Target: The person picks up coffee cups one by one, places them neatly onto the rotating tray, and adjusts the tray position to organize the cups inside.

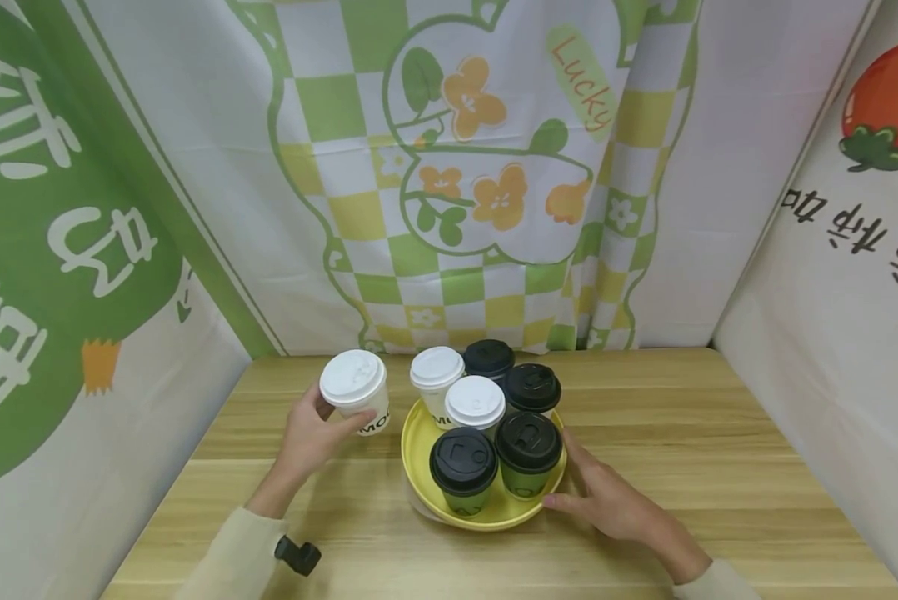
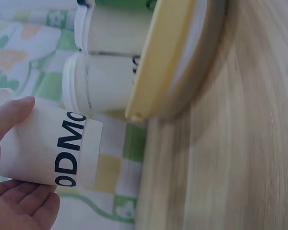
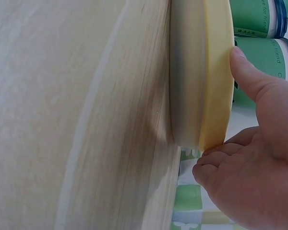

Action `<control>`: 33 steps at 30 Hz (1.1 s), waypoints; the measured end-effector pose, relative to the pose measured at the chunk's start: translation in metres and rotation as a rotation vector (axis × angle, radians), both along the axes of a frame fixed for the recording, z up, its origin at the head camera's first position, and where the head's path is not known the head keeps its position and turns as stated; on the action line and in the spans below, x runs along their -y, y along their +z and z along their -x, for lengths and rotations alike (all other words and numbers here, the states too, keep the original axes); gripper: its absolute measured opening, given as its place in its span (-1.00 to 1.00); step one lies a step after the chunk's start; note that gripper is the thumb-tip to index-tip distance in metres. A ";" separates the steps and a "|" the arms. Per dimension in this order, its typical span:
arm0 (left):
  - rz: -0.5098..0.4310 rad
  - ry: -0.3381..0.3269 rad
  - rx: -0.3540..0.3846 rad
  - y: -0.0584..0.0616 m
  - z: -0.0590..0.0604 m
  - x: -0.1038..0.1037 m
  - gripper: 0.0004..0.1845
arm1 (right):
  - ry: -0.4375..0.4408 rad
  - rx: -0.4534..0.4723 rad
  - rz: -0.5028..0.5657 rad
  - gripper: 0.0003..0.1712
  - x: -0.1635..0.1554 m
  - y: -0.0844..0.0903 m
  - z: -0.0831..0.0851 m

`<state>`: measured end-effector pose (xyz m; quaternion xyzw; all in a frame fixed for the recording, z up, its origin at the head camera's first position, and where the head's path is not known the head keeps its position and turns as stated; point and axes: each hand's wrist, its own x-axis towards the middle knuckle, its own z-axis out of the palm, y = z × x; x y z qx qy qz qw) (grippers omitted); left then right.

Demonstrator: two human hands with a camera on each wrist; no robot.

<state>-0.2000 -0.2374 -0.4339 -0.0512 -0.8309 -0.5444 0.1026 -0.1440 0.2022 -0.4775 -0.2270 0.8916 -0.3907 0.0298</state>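
Wooden table (image 1: pixel 719 433): five cups on yellow tray (image 1: pixel 413 442), right hand (image 1: pixel 614 500) gripping its rim; left hand (image 1: pixel 310 437) clasps sixth cup (image 1: pixel 355 400).

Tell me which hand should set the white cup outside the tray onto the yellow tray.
Left. The left hand already holds the white cup in its grip, just beside the yellow tray. The right hand grips the tray's rim on the far side, probably steadying it.

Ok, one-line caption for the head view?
Left hand grips a white-lidded cup beside a yellow tray of five cups; right hand holds the tray's rim.
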 end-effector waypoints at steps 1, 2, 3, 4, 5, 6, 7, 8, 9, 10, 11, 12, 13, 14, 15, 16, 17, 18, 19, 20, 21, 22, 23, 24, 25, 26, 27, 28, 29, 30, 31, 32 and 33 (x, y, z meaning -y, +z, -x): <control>-0.001 -0.006 -0.001 0.002 -0.002 -0.003 -0.01 | -0.001 0.003 -0.001 0.31 0.000 0.000 0.000; 0.002 -0.013 -0.004 0.003 -0.004 -0.005 -0.01 | -0.001 0.004 -0.002 0.31 0.000 0.000 0.000; 0.000 -0.020 -0.006 0.004 -0.005 -0.008 -0.01 | 0.000 0.003 -0.001 0.31 -0.001 0.000 0.000; -0.001 -0.028 -0.010 0.005 -0.007 -0.010 -0.02 | 0.001 0.003 0.000 0.31 -0.001 0.000 0.000; -0.006 -0.035 -0.012 0.006 -0.009 -0.013 -0.04 | 0.001 0.003 0.001 0.31 -0.001 -0.001 0.001; -0.007 -0.041 -0.014 0.006 -0.010 -0.016 -0.05 | 0.002 0.004 0.000 0.32 -0.001 -0.001 0.001; -0.009 -0.046 -0.015 0.007 -0.012 -0.018 -0.07 | 0.002 0.006 0.002 0.32 -0.001 -0.001 0.001; -0.012 -0.053 -0.016 0.008 -0.013 -0.021 -0.08 | 0.003 0.007 0.003 0.32 -0.001 -0.001 0.001; -0.015 -0.061 -0.018 0.008 -0.014 -0.023 -0.09 | 0.002 0.010 0.003 0.32 -0.001 -0.001 0.001; -0.013 -0.067 -0.018 0.008 -0.016 -0.026 -0.10 | 0.002 0.014 0.002 0.32 -0.001 -0.001 0.001; -0.013 -0.070 -0.015 0.009 -0.017 -0.028 -0.11 | 0.001 0.018 0.001 0.32 -0.001 -0.001 0.001; -0.013 -0.077 -0.012 0.008 -0.018 -0.031 -0.12 | 0.001 0.020 0.001 0.32 -0.001 -0.001 0.001; -0.016 -0.080 -0.006 0.008 -0.019 -0.033 -0.12 | 0.000 0.021 0.002 0.32 -0.001 -0.001 0.001; -0.017 -0.085 -0.001 0.007 -0.019 -0.035 -0.13 | 0.000 0.022 0.002 0.32 -0.001 0.000 0.001; -0.023 -0.091 0.005 0.006 -0.019 -0.037 -0.13 | 0.000 0.022 0.003 0.32 -0.001 0.000 0.001; -0.030 -0.098 0.010 0.005 -0.020 -0.039 -0.13 | 0.001 0.022 0.003 0.32 -0.001 0.000 0.001; -0.037 -0.102 0.015 0.004 -0.020 -0.041 -0.14 | 0.000 0.021 0.003 0.32 -0.001 0.000 0.001; -0.043 -0.110 0.019 0.003 -0.019 -0.043 -0.13 | 0.001 0.021 0.002 0.32 -0.001 0.000 0.002; -0.049 -0.115 0.022 0.001 -0.019 -0.045 -0.13 | 0.000 0.021 0.002 0.32 -0.001 0.000 0.002; -0.054 -0.123 0.023 0.000 -0.019 -0.046 -0.12 | 0.000 0.020 0.000 0.32 -0.001 0.000 0.002; -0.061 -0.131 0.026 -0.002 -0.019 -0.048 -0.10 | 0.000 0.021 -0.001 0.32 -0.001 -0.001 0.002; -0.065 -0.137 0.027 -0.004 -0.019 -0.049 -0.09 | 0.000 0.022 -0.002 0.33 -0.001 -0.001 0.001; -0.072 -0.144 0.029 -0.005 -0.019 -0.051 -0.08 | 0.000 0.023 -0.001 0.33 -0.001 -0.001 0.001; -0.079 -0.155 0.031 -0.007 -0.019 -0.052 -0.07 | 0.001 0.025 0.001 0.33 -0.001 -0.001 0.001; -0.087 -0.160 0.036 -0.008 -0.019 -0.054 -0.07 | 0.001 0.026 0.003 0.33 -0.001 -0.001 0.001; -0.095 -0.166 0.041 -0.010 -0.019 -0.055 -0.06 | 0.001 0.028 0.005 0.33 -0.001 -0.001 0.001; -0.104 -0.168 0.047 -0.012 -0.019 -0.057 -0.06 | 0.002 0.030 0.008 0.33 -0.001 -0.001 0.001; -0.109 -0.171 0.053 -0.013 -0.018 -0.058 -0.06 | 0.002 0.031 0.012 0.32 -0.001 -0.001 0.000; -0.115 -0.175 0.060 -0.015 -0.018 -0.059 -0.06 | 0.003 0.031 0.015 0.32 -0.001 -0.001 0.000; -0.116 -0.173 0.065 -0.016 -0.018 -0.060 -0.06 | 0.003 0.029 0.015 0.32 -0.001 -0.001 0.000; -0.119 -0.172 0.071 -0.018 -0.018 -0.061 -0.06 | 0.004 0.028 0.016 0.32 -0.001 0.000 0.000; -0.123 -0.177 0.074 -0.019 -0.018 -0.063 -0.05 | 0.004 0.027 0.018 0.32 -0.001 -0.001 0.000; -0.122 -0.180 0.078 -0.020 -0.018 -0.064 -0.04 | 0.004 0.025 0.019 0.32 -0.001 -0.001 0.000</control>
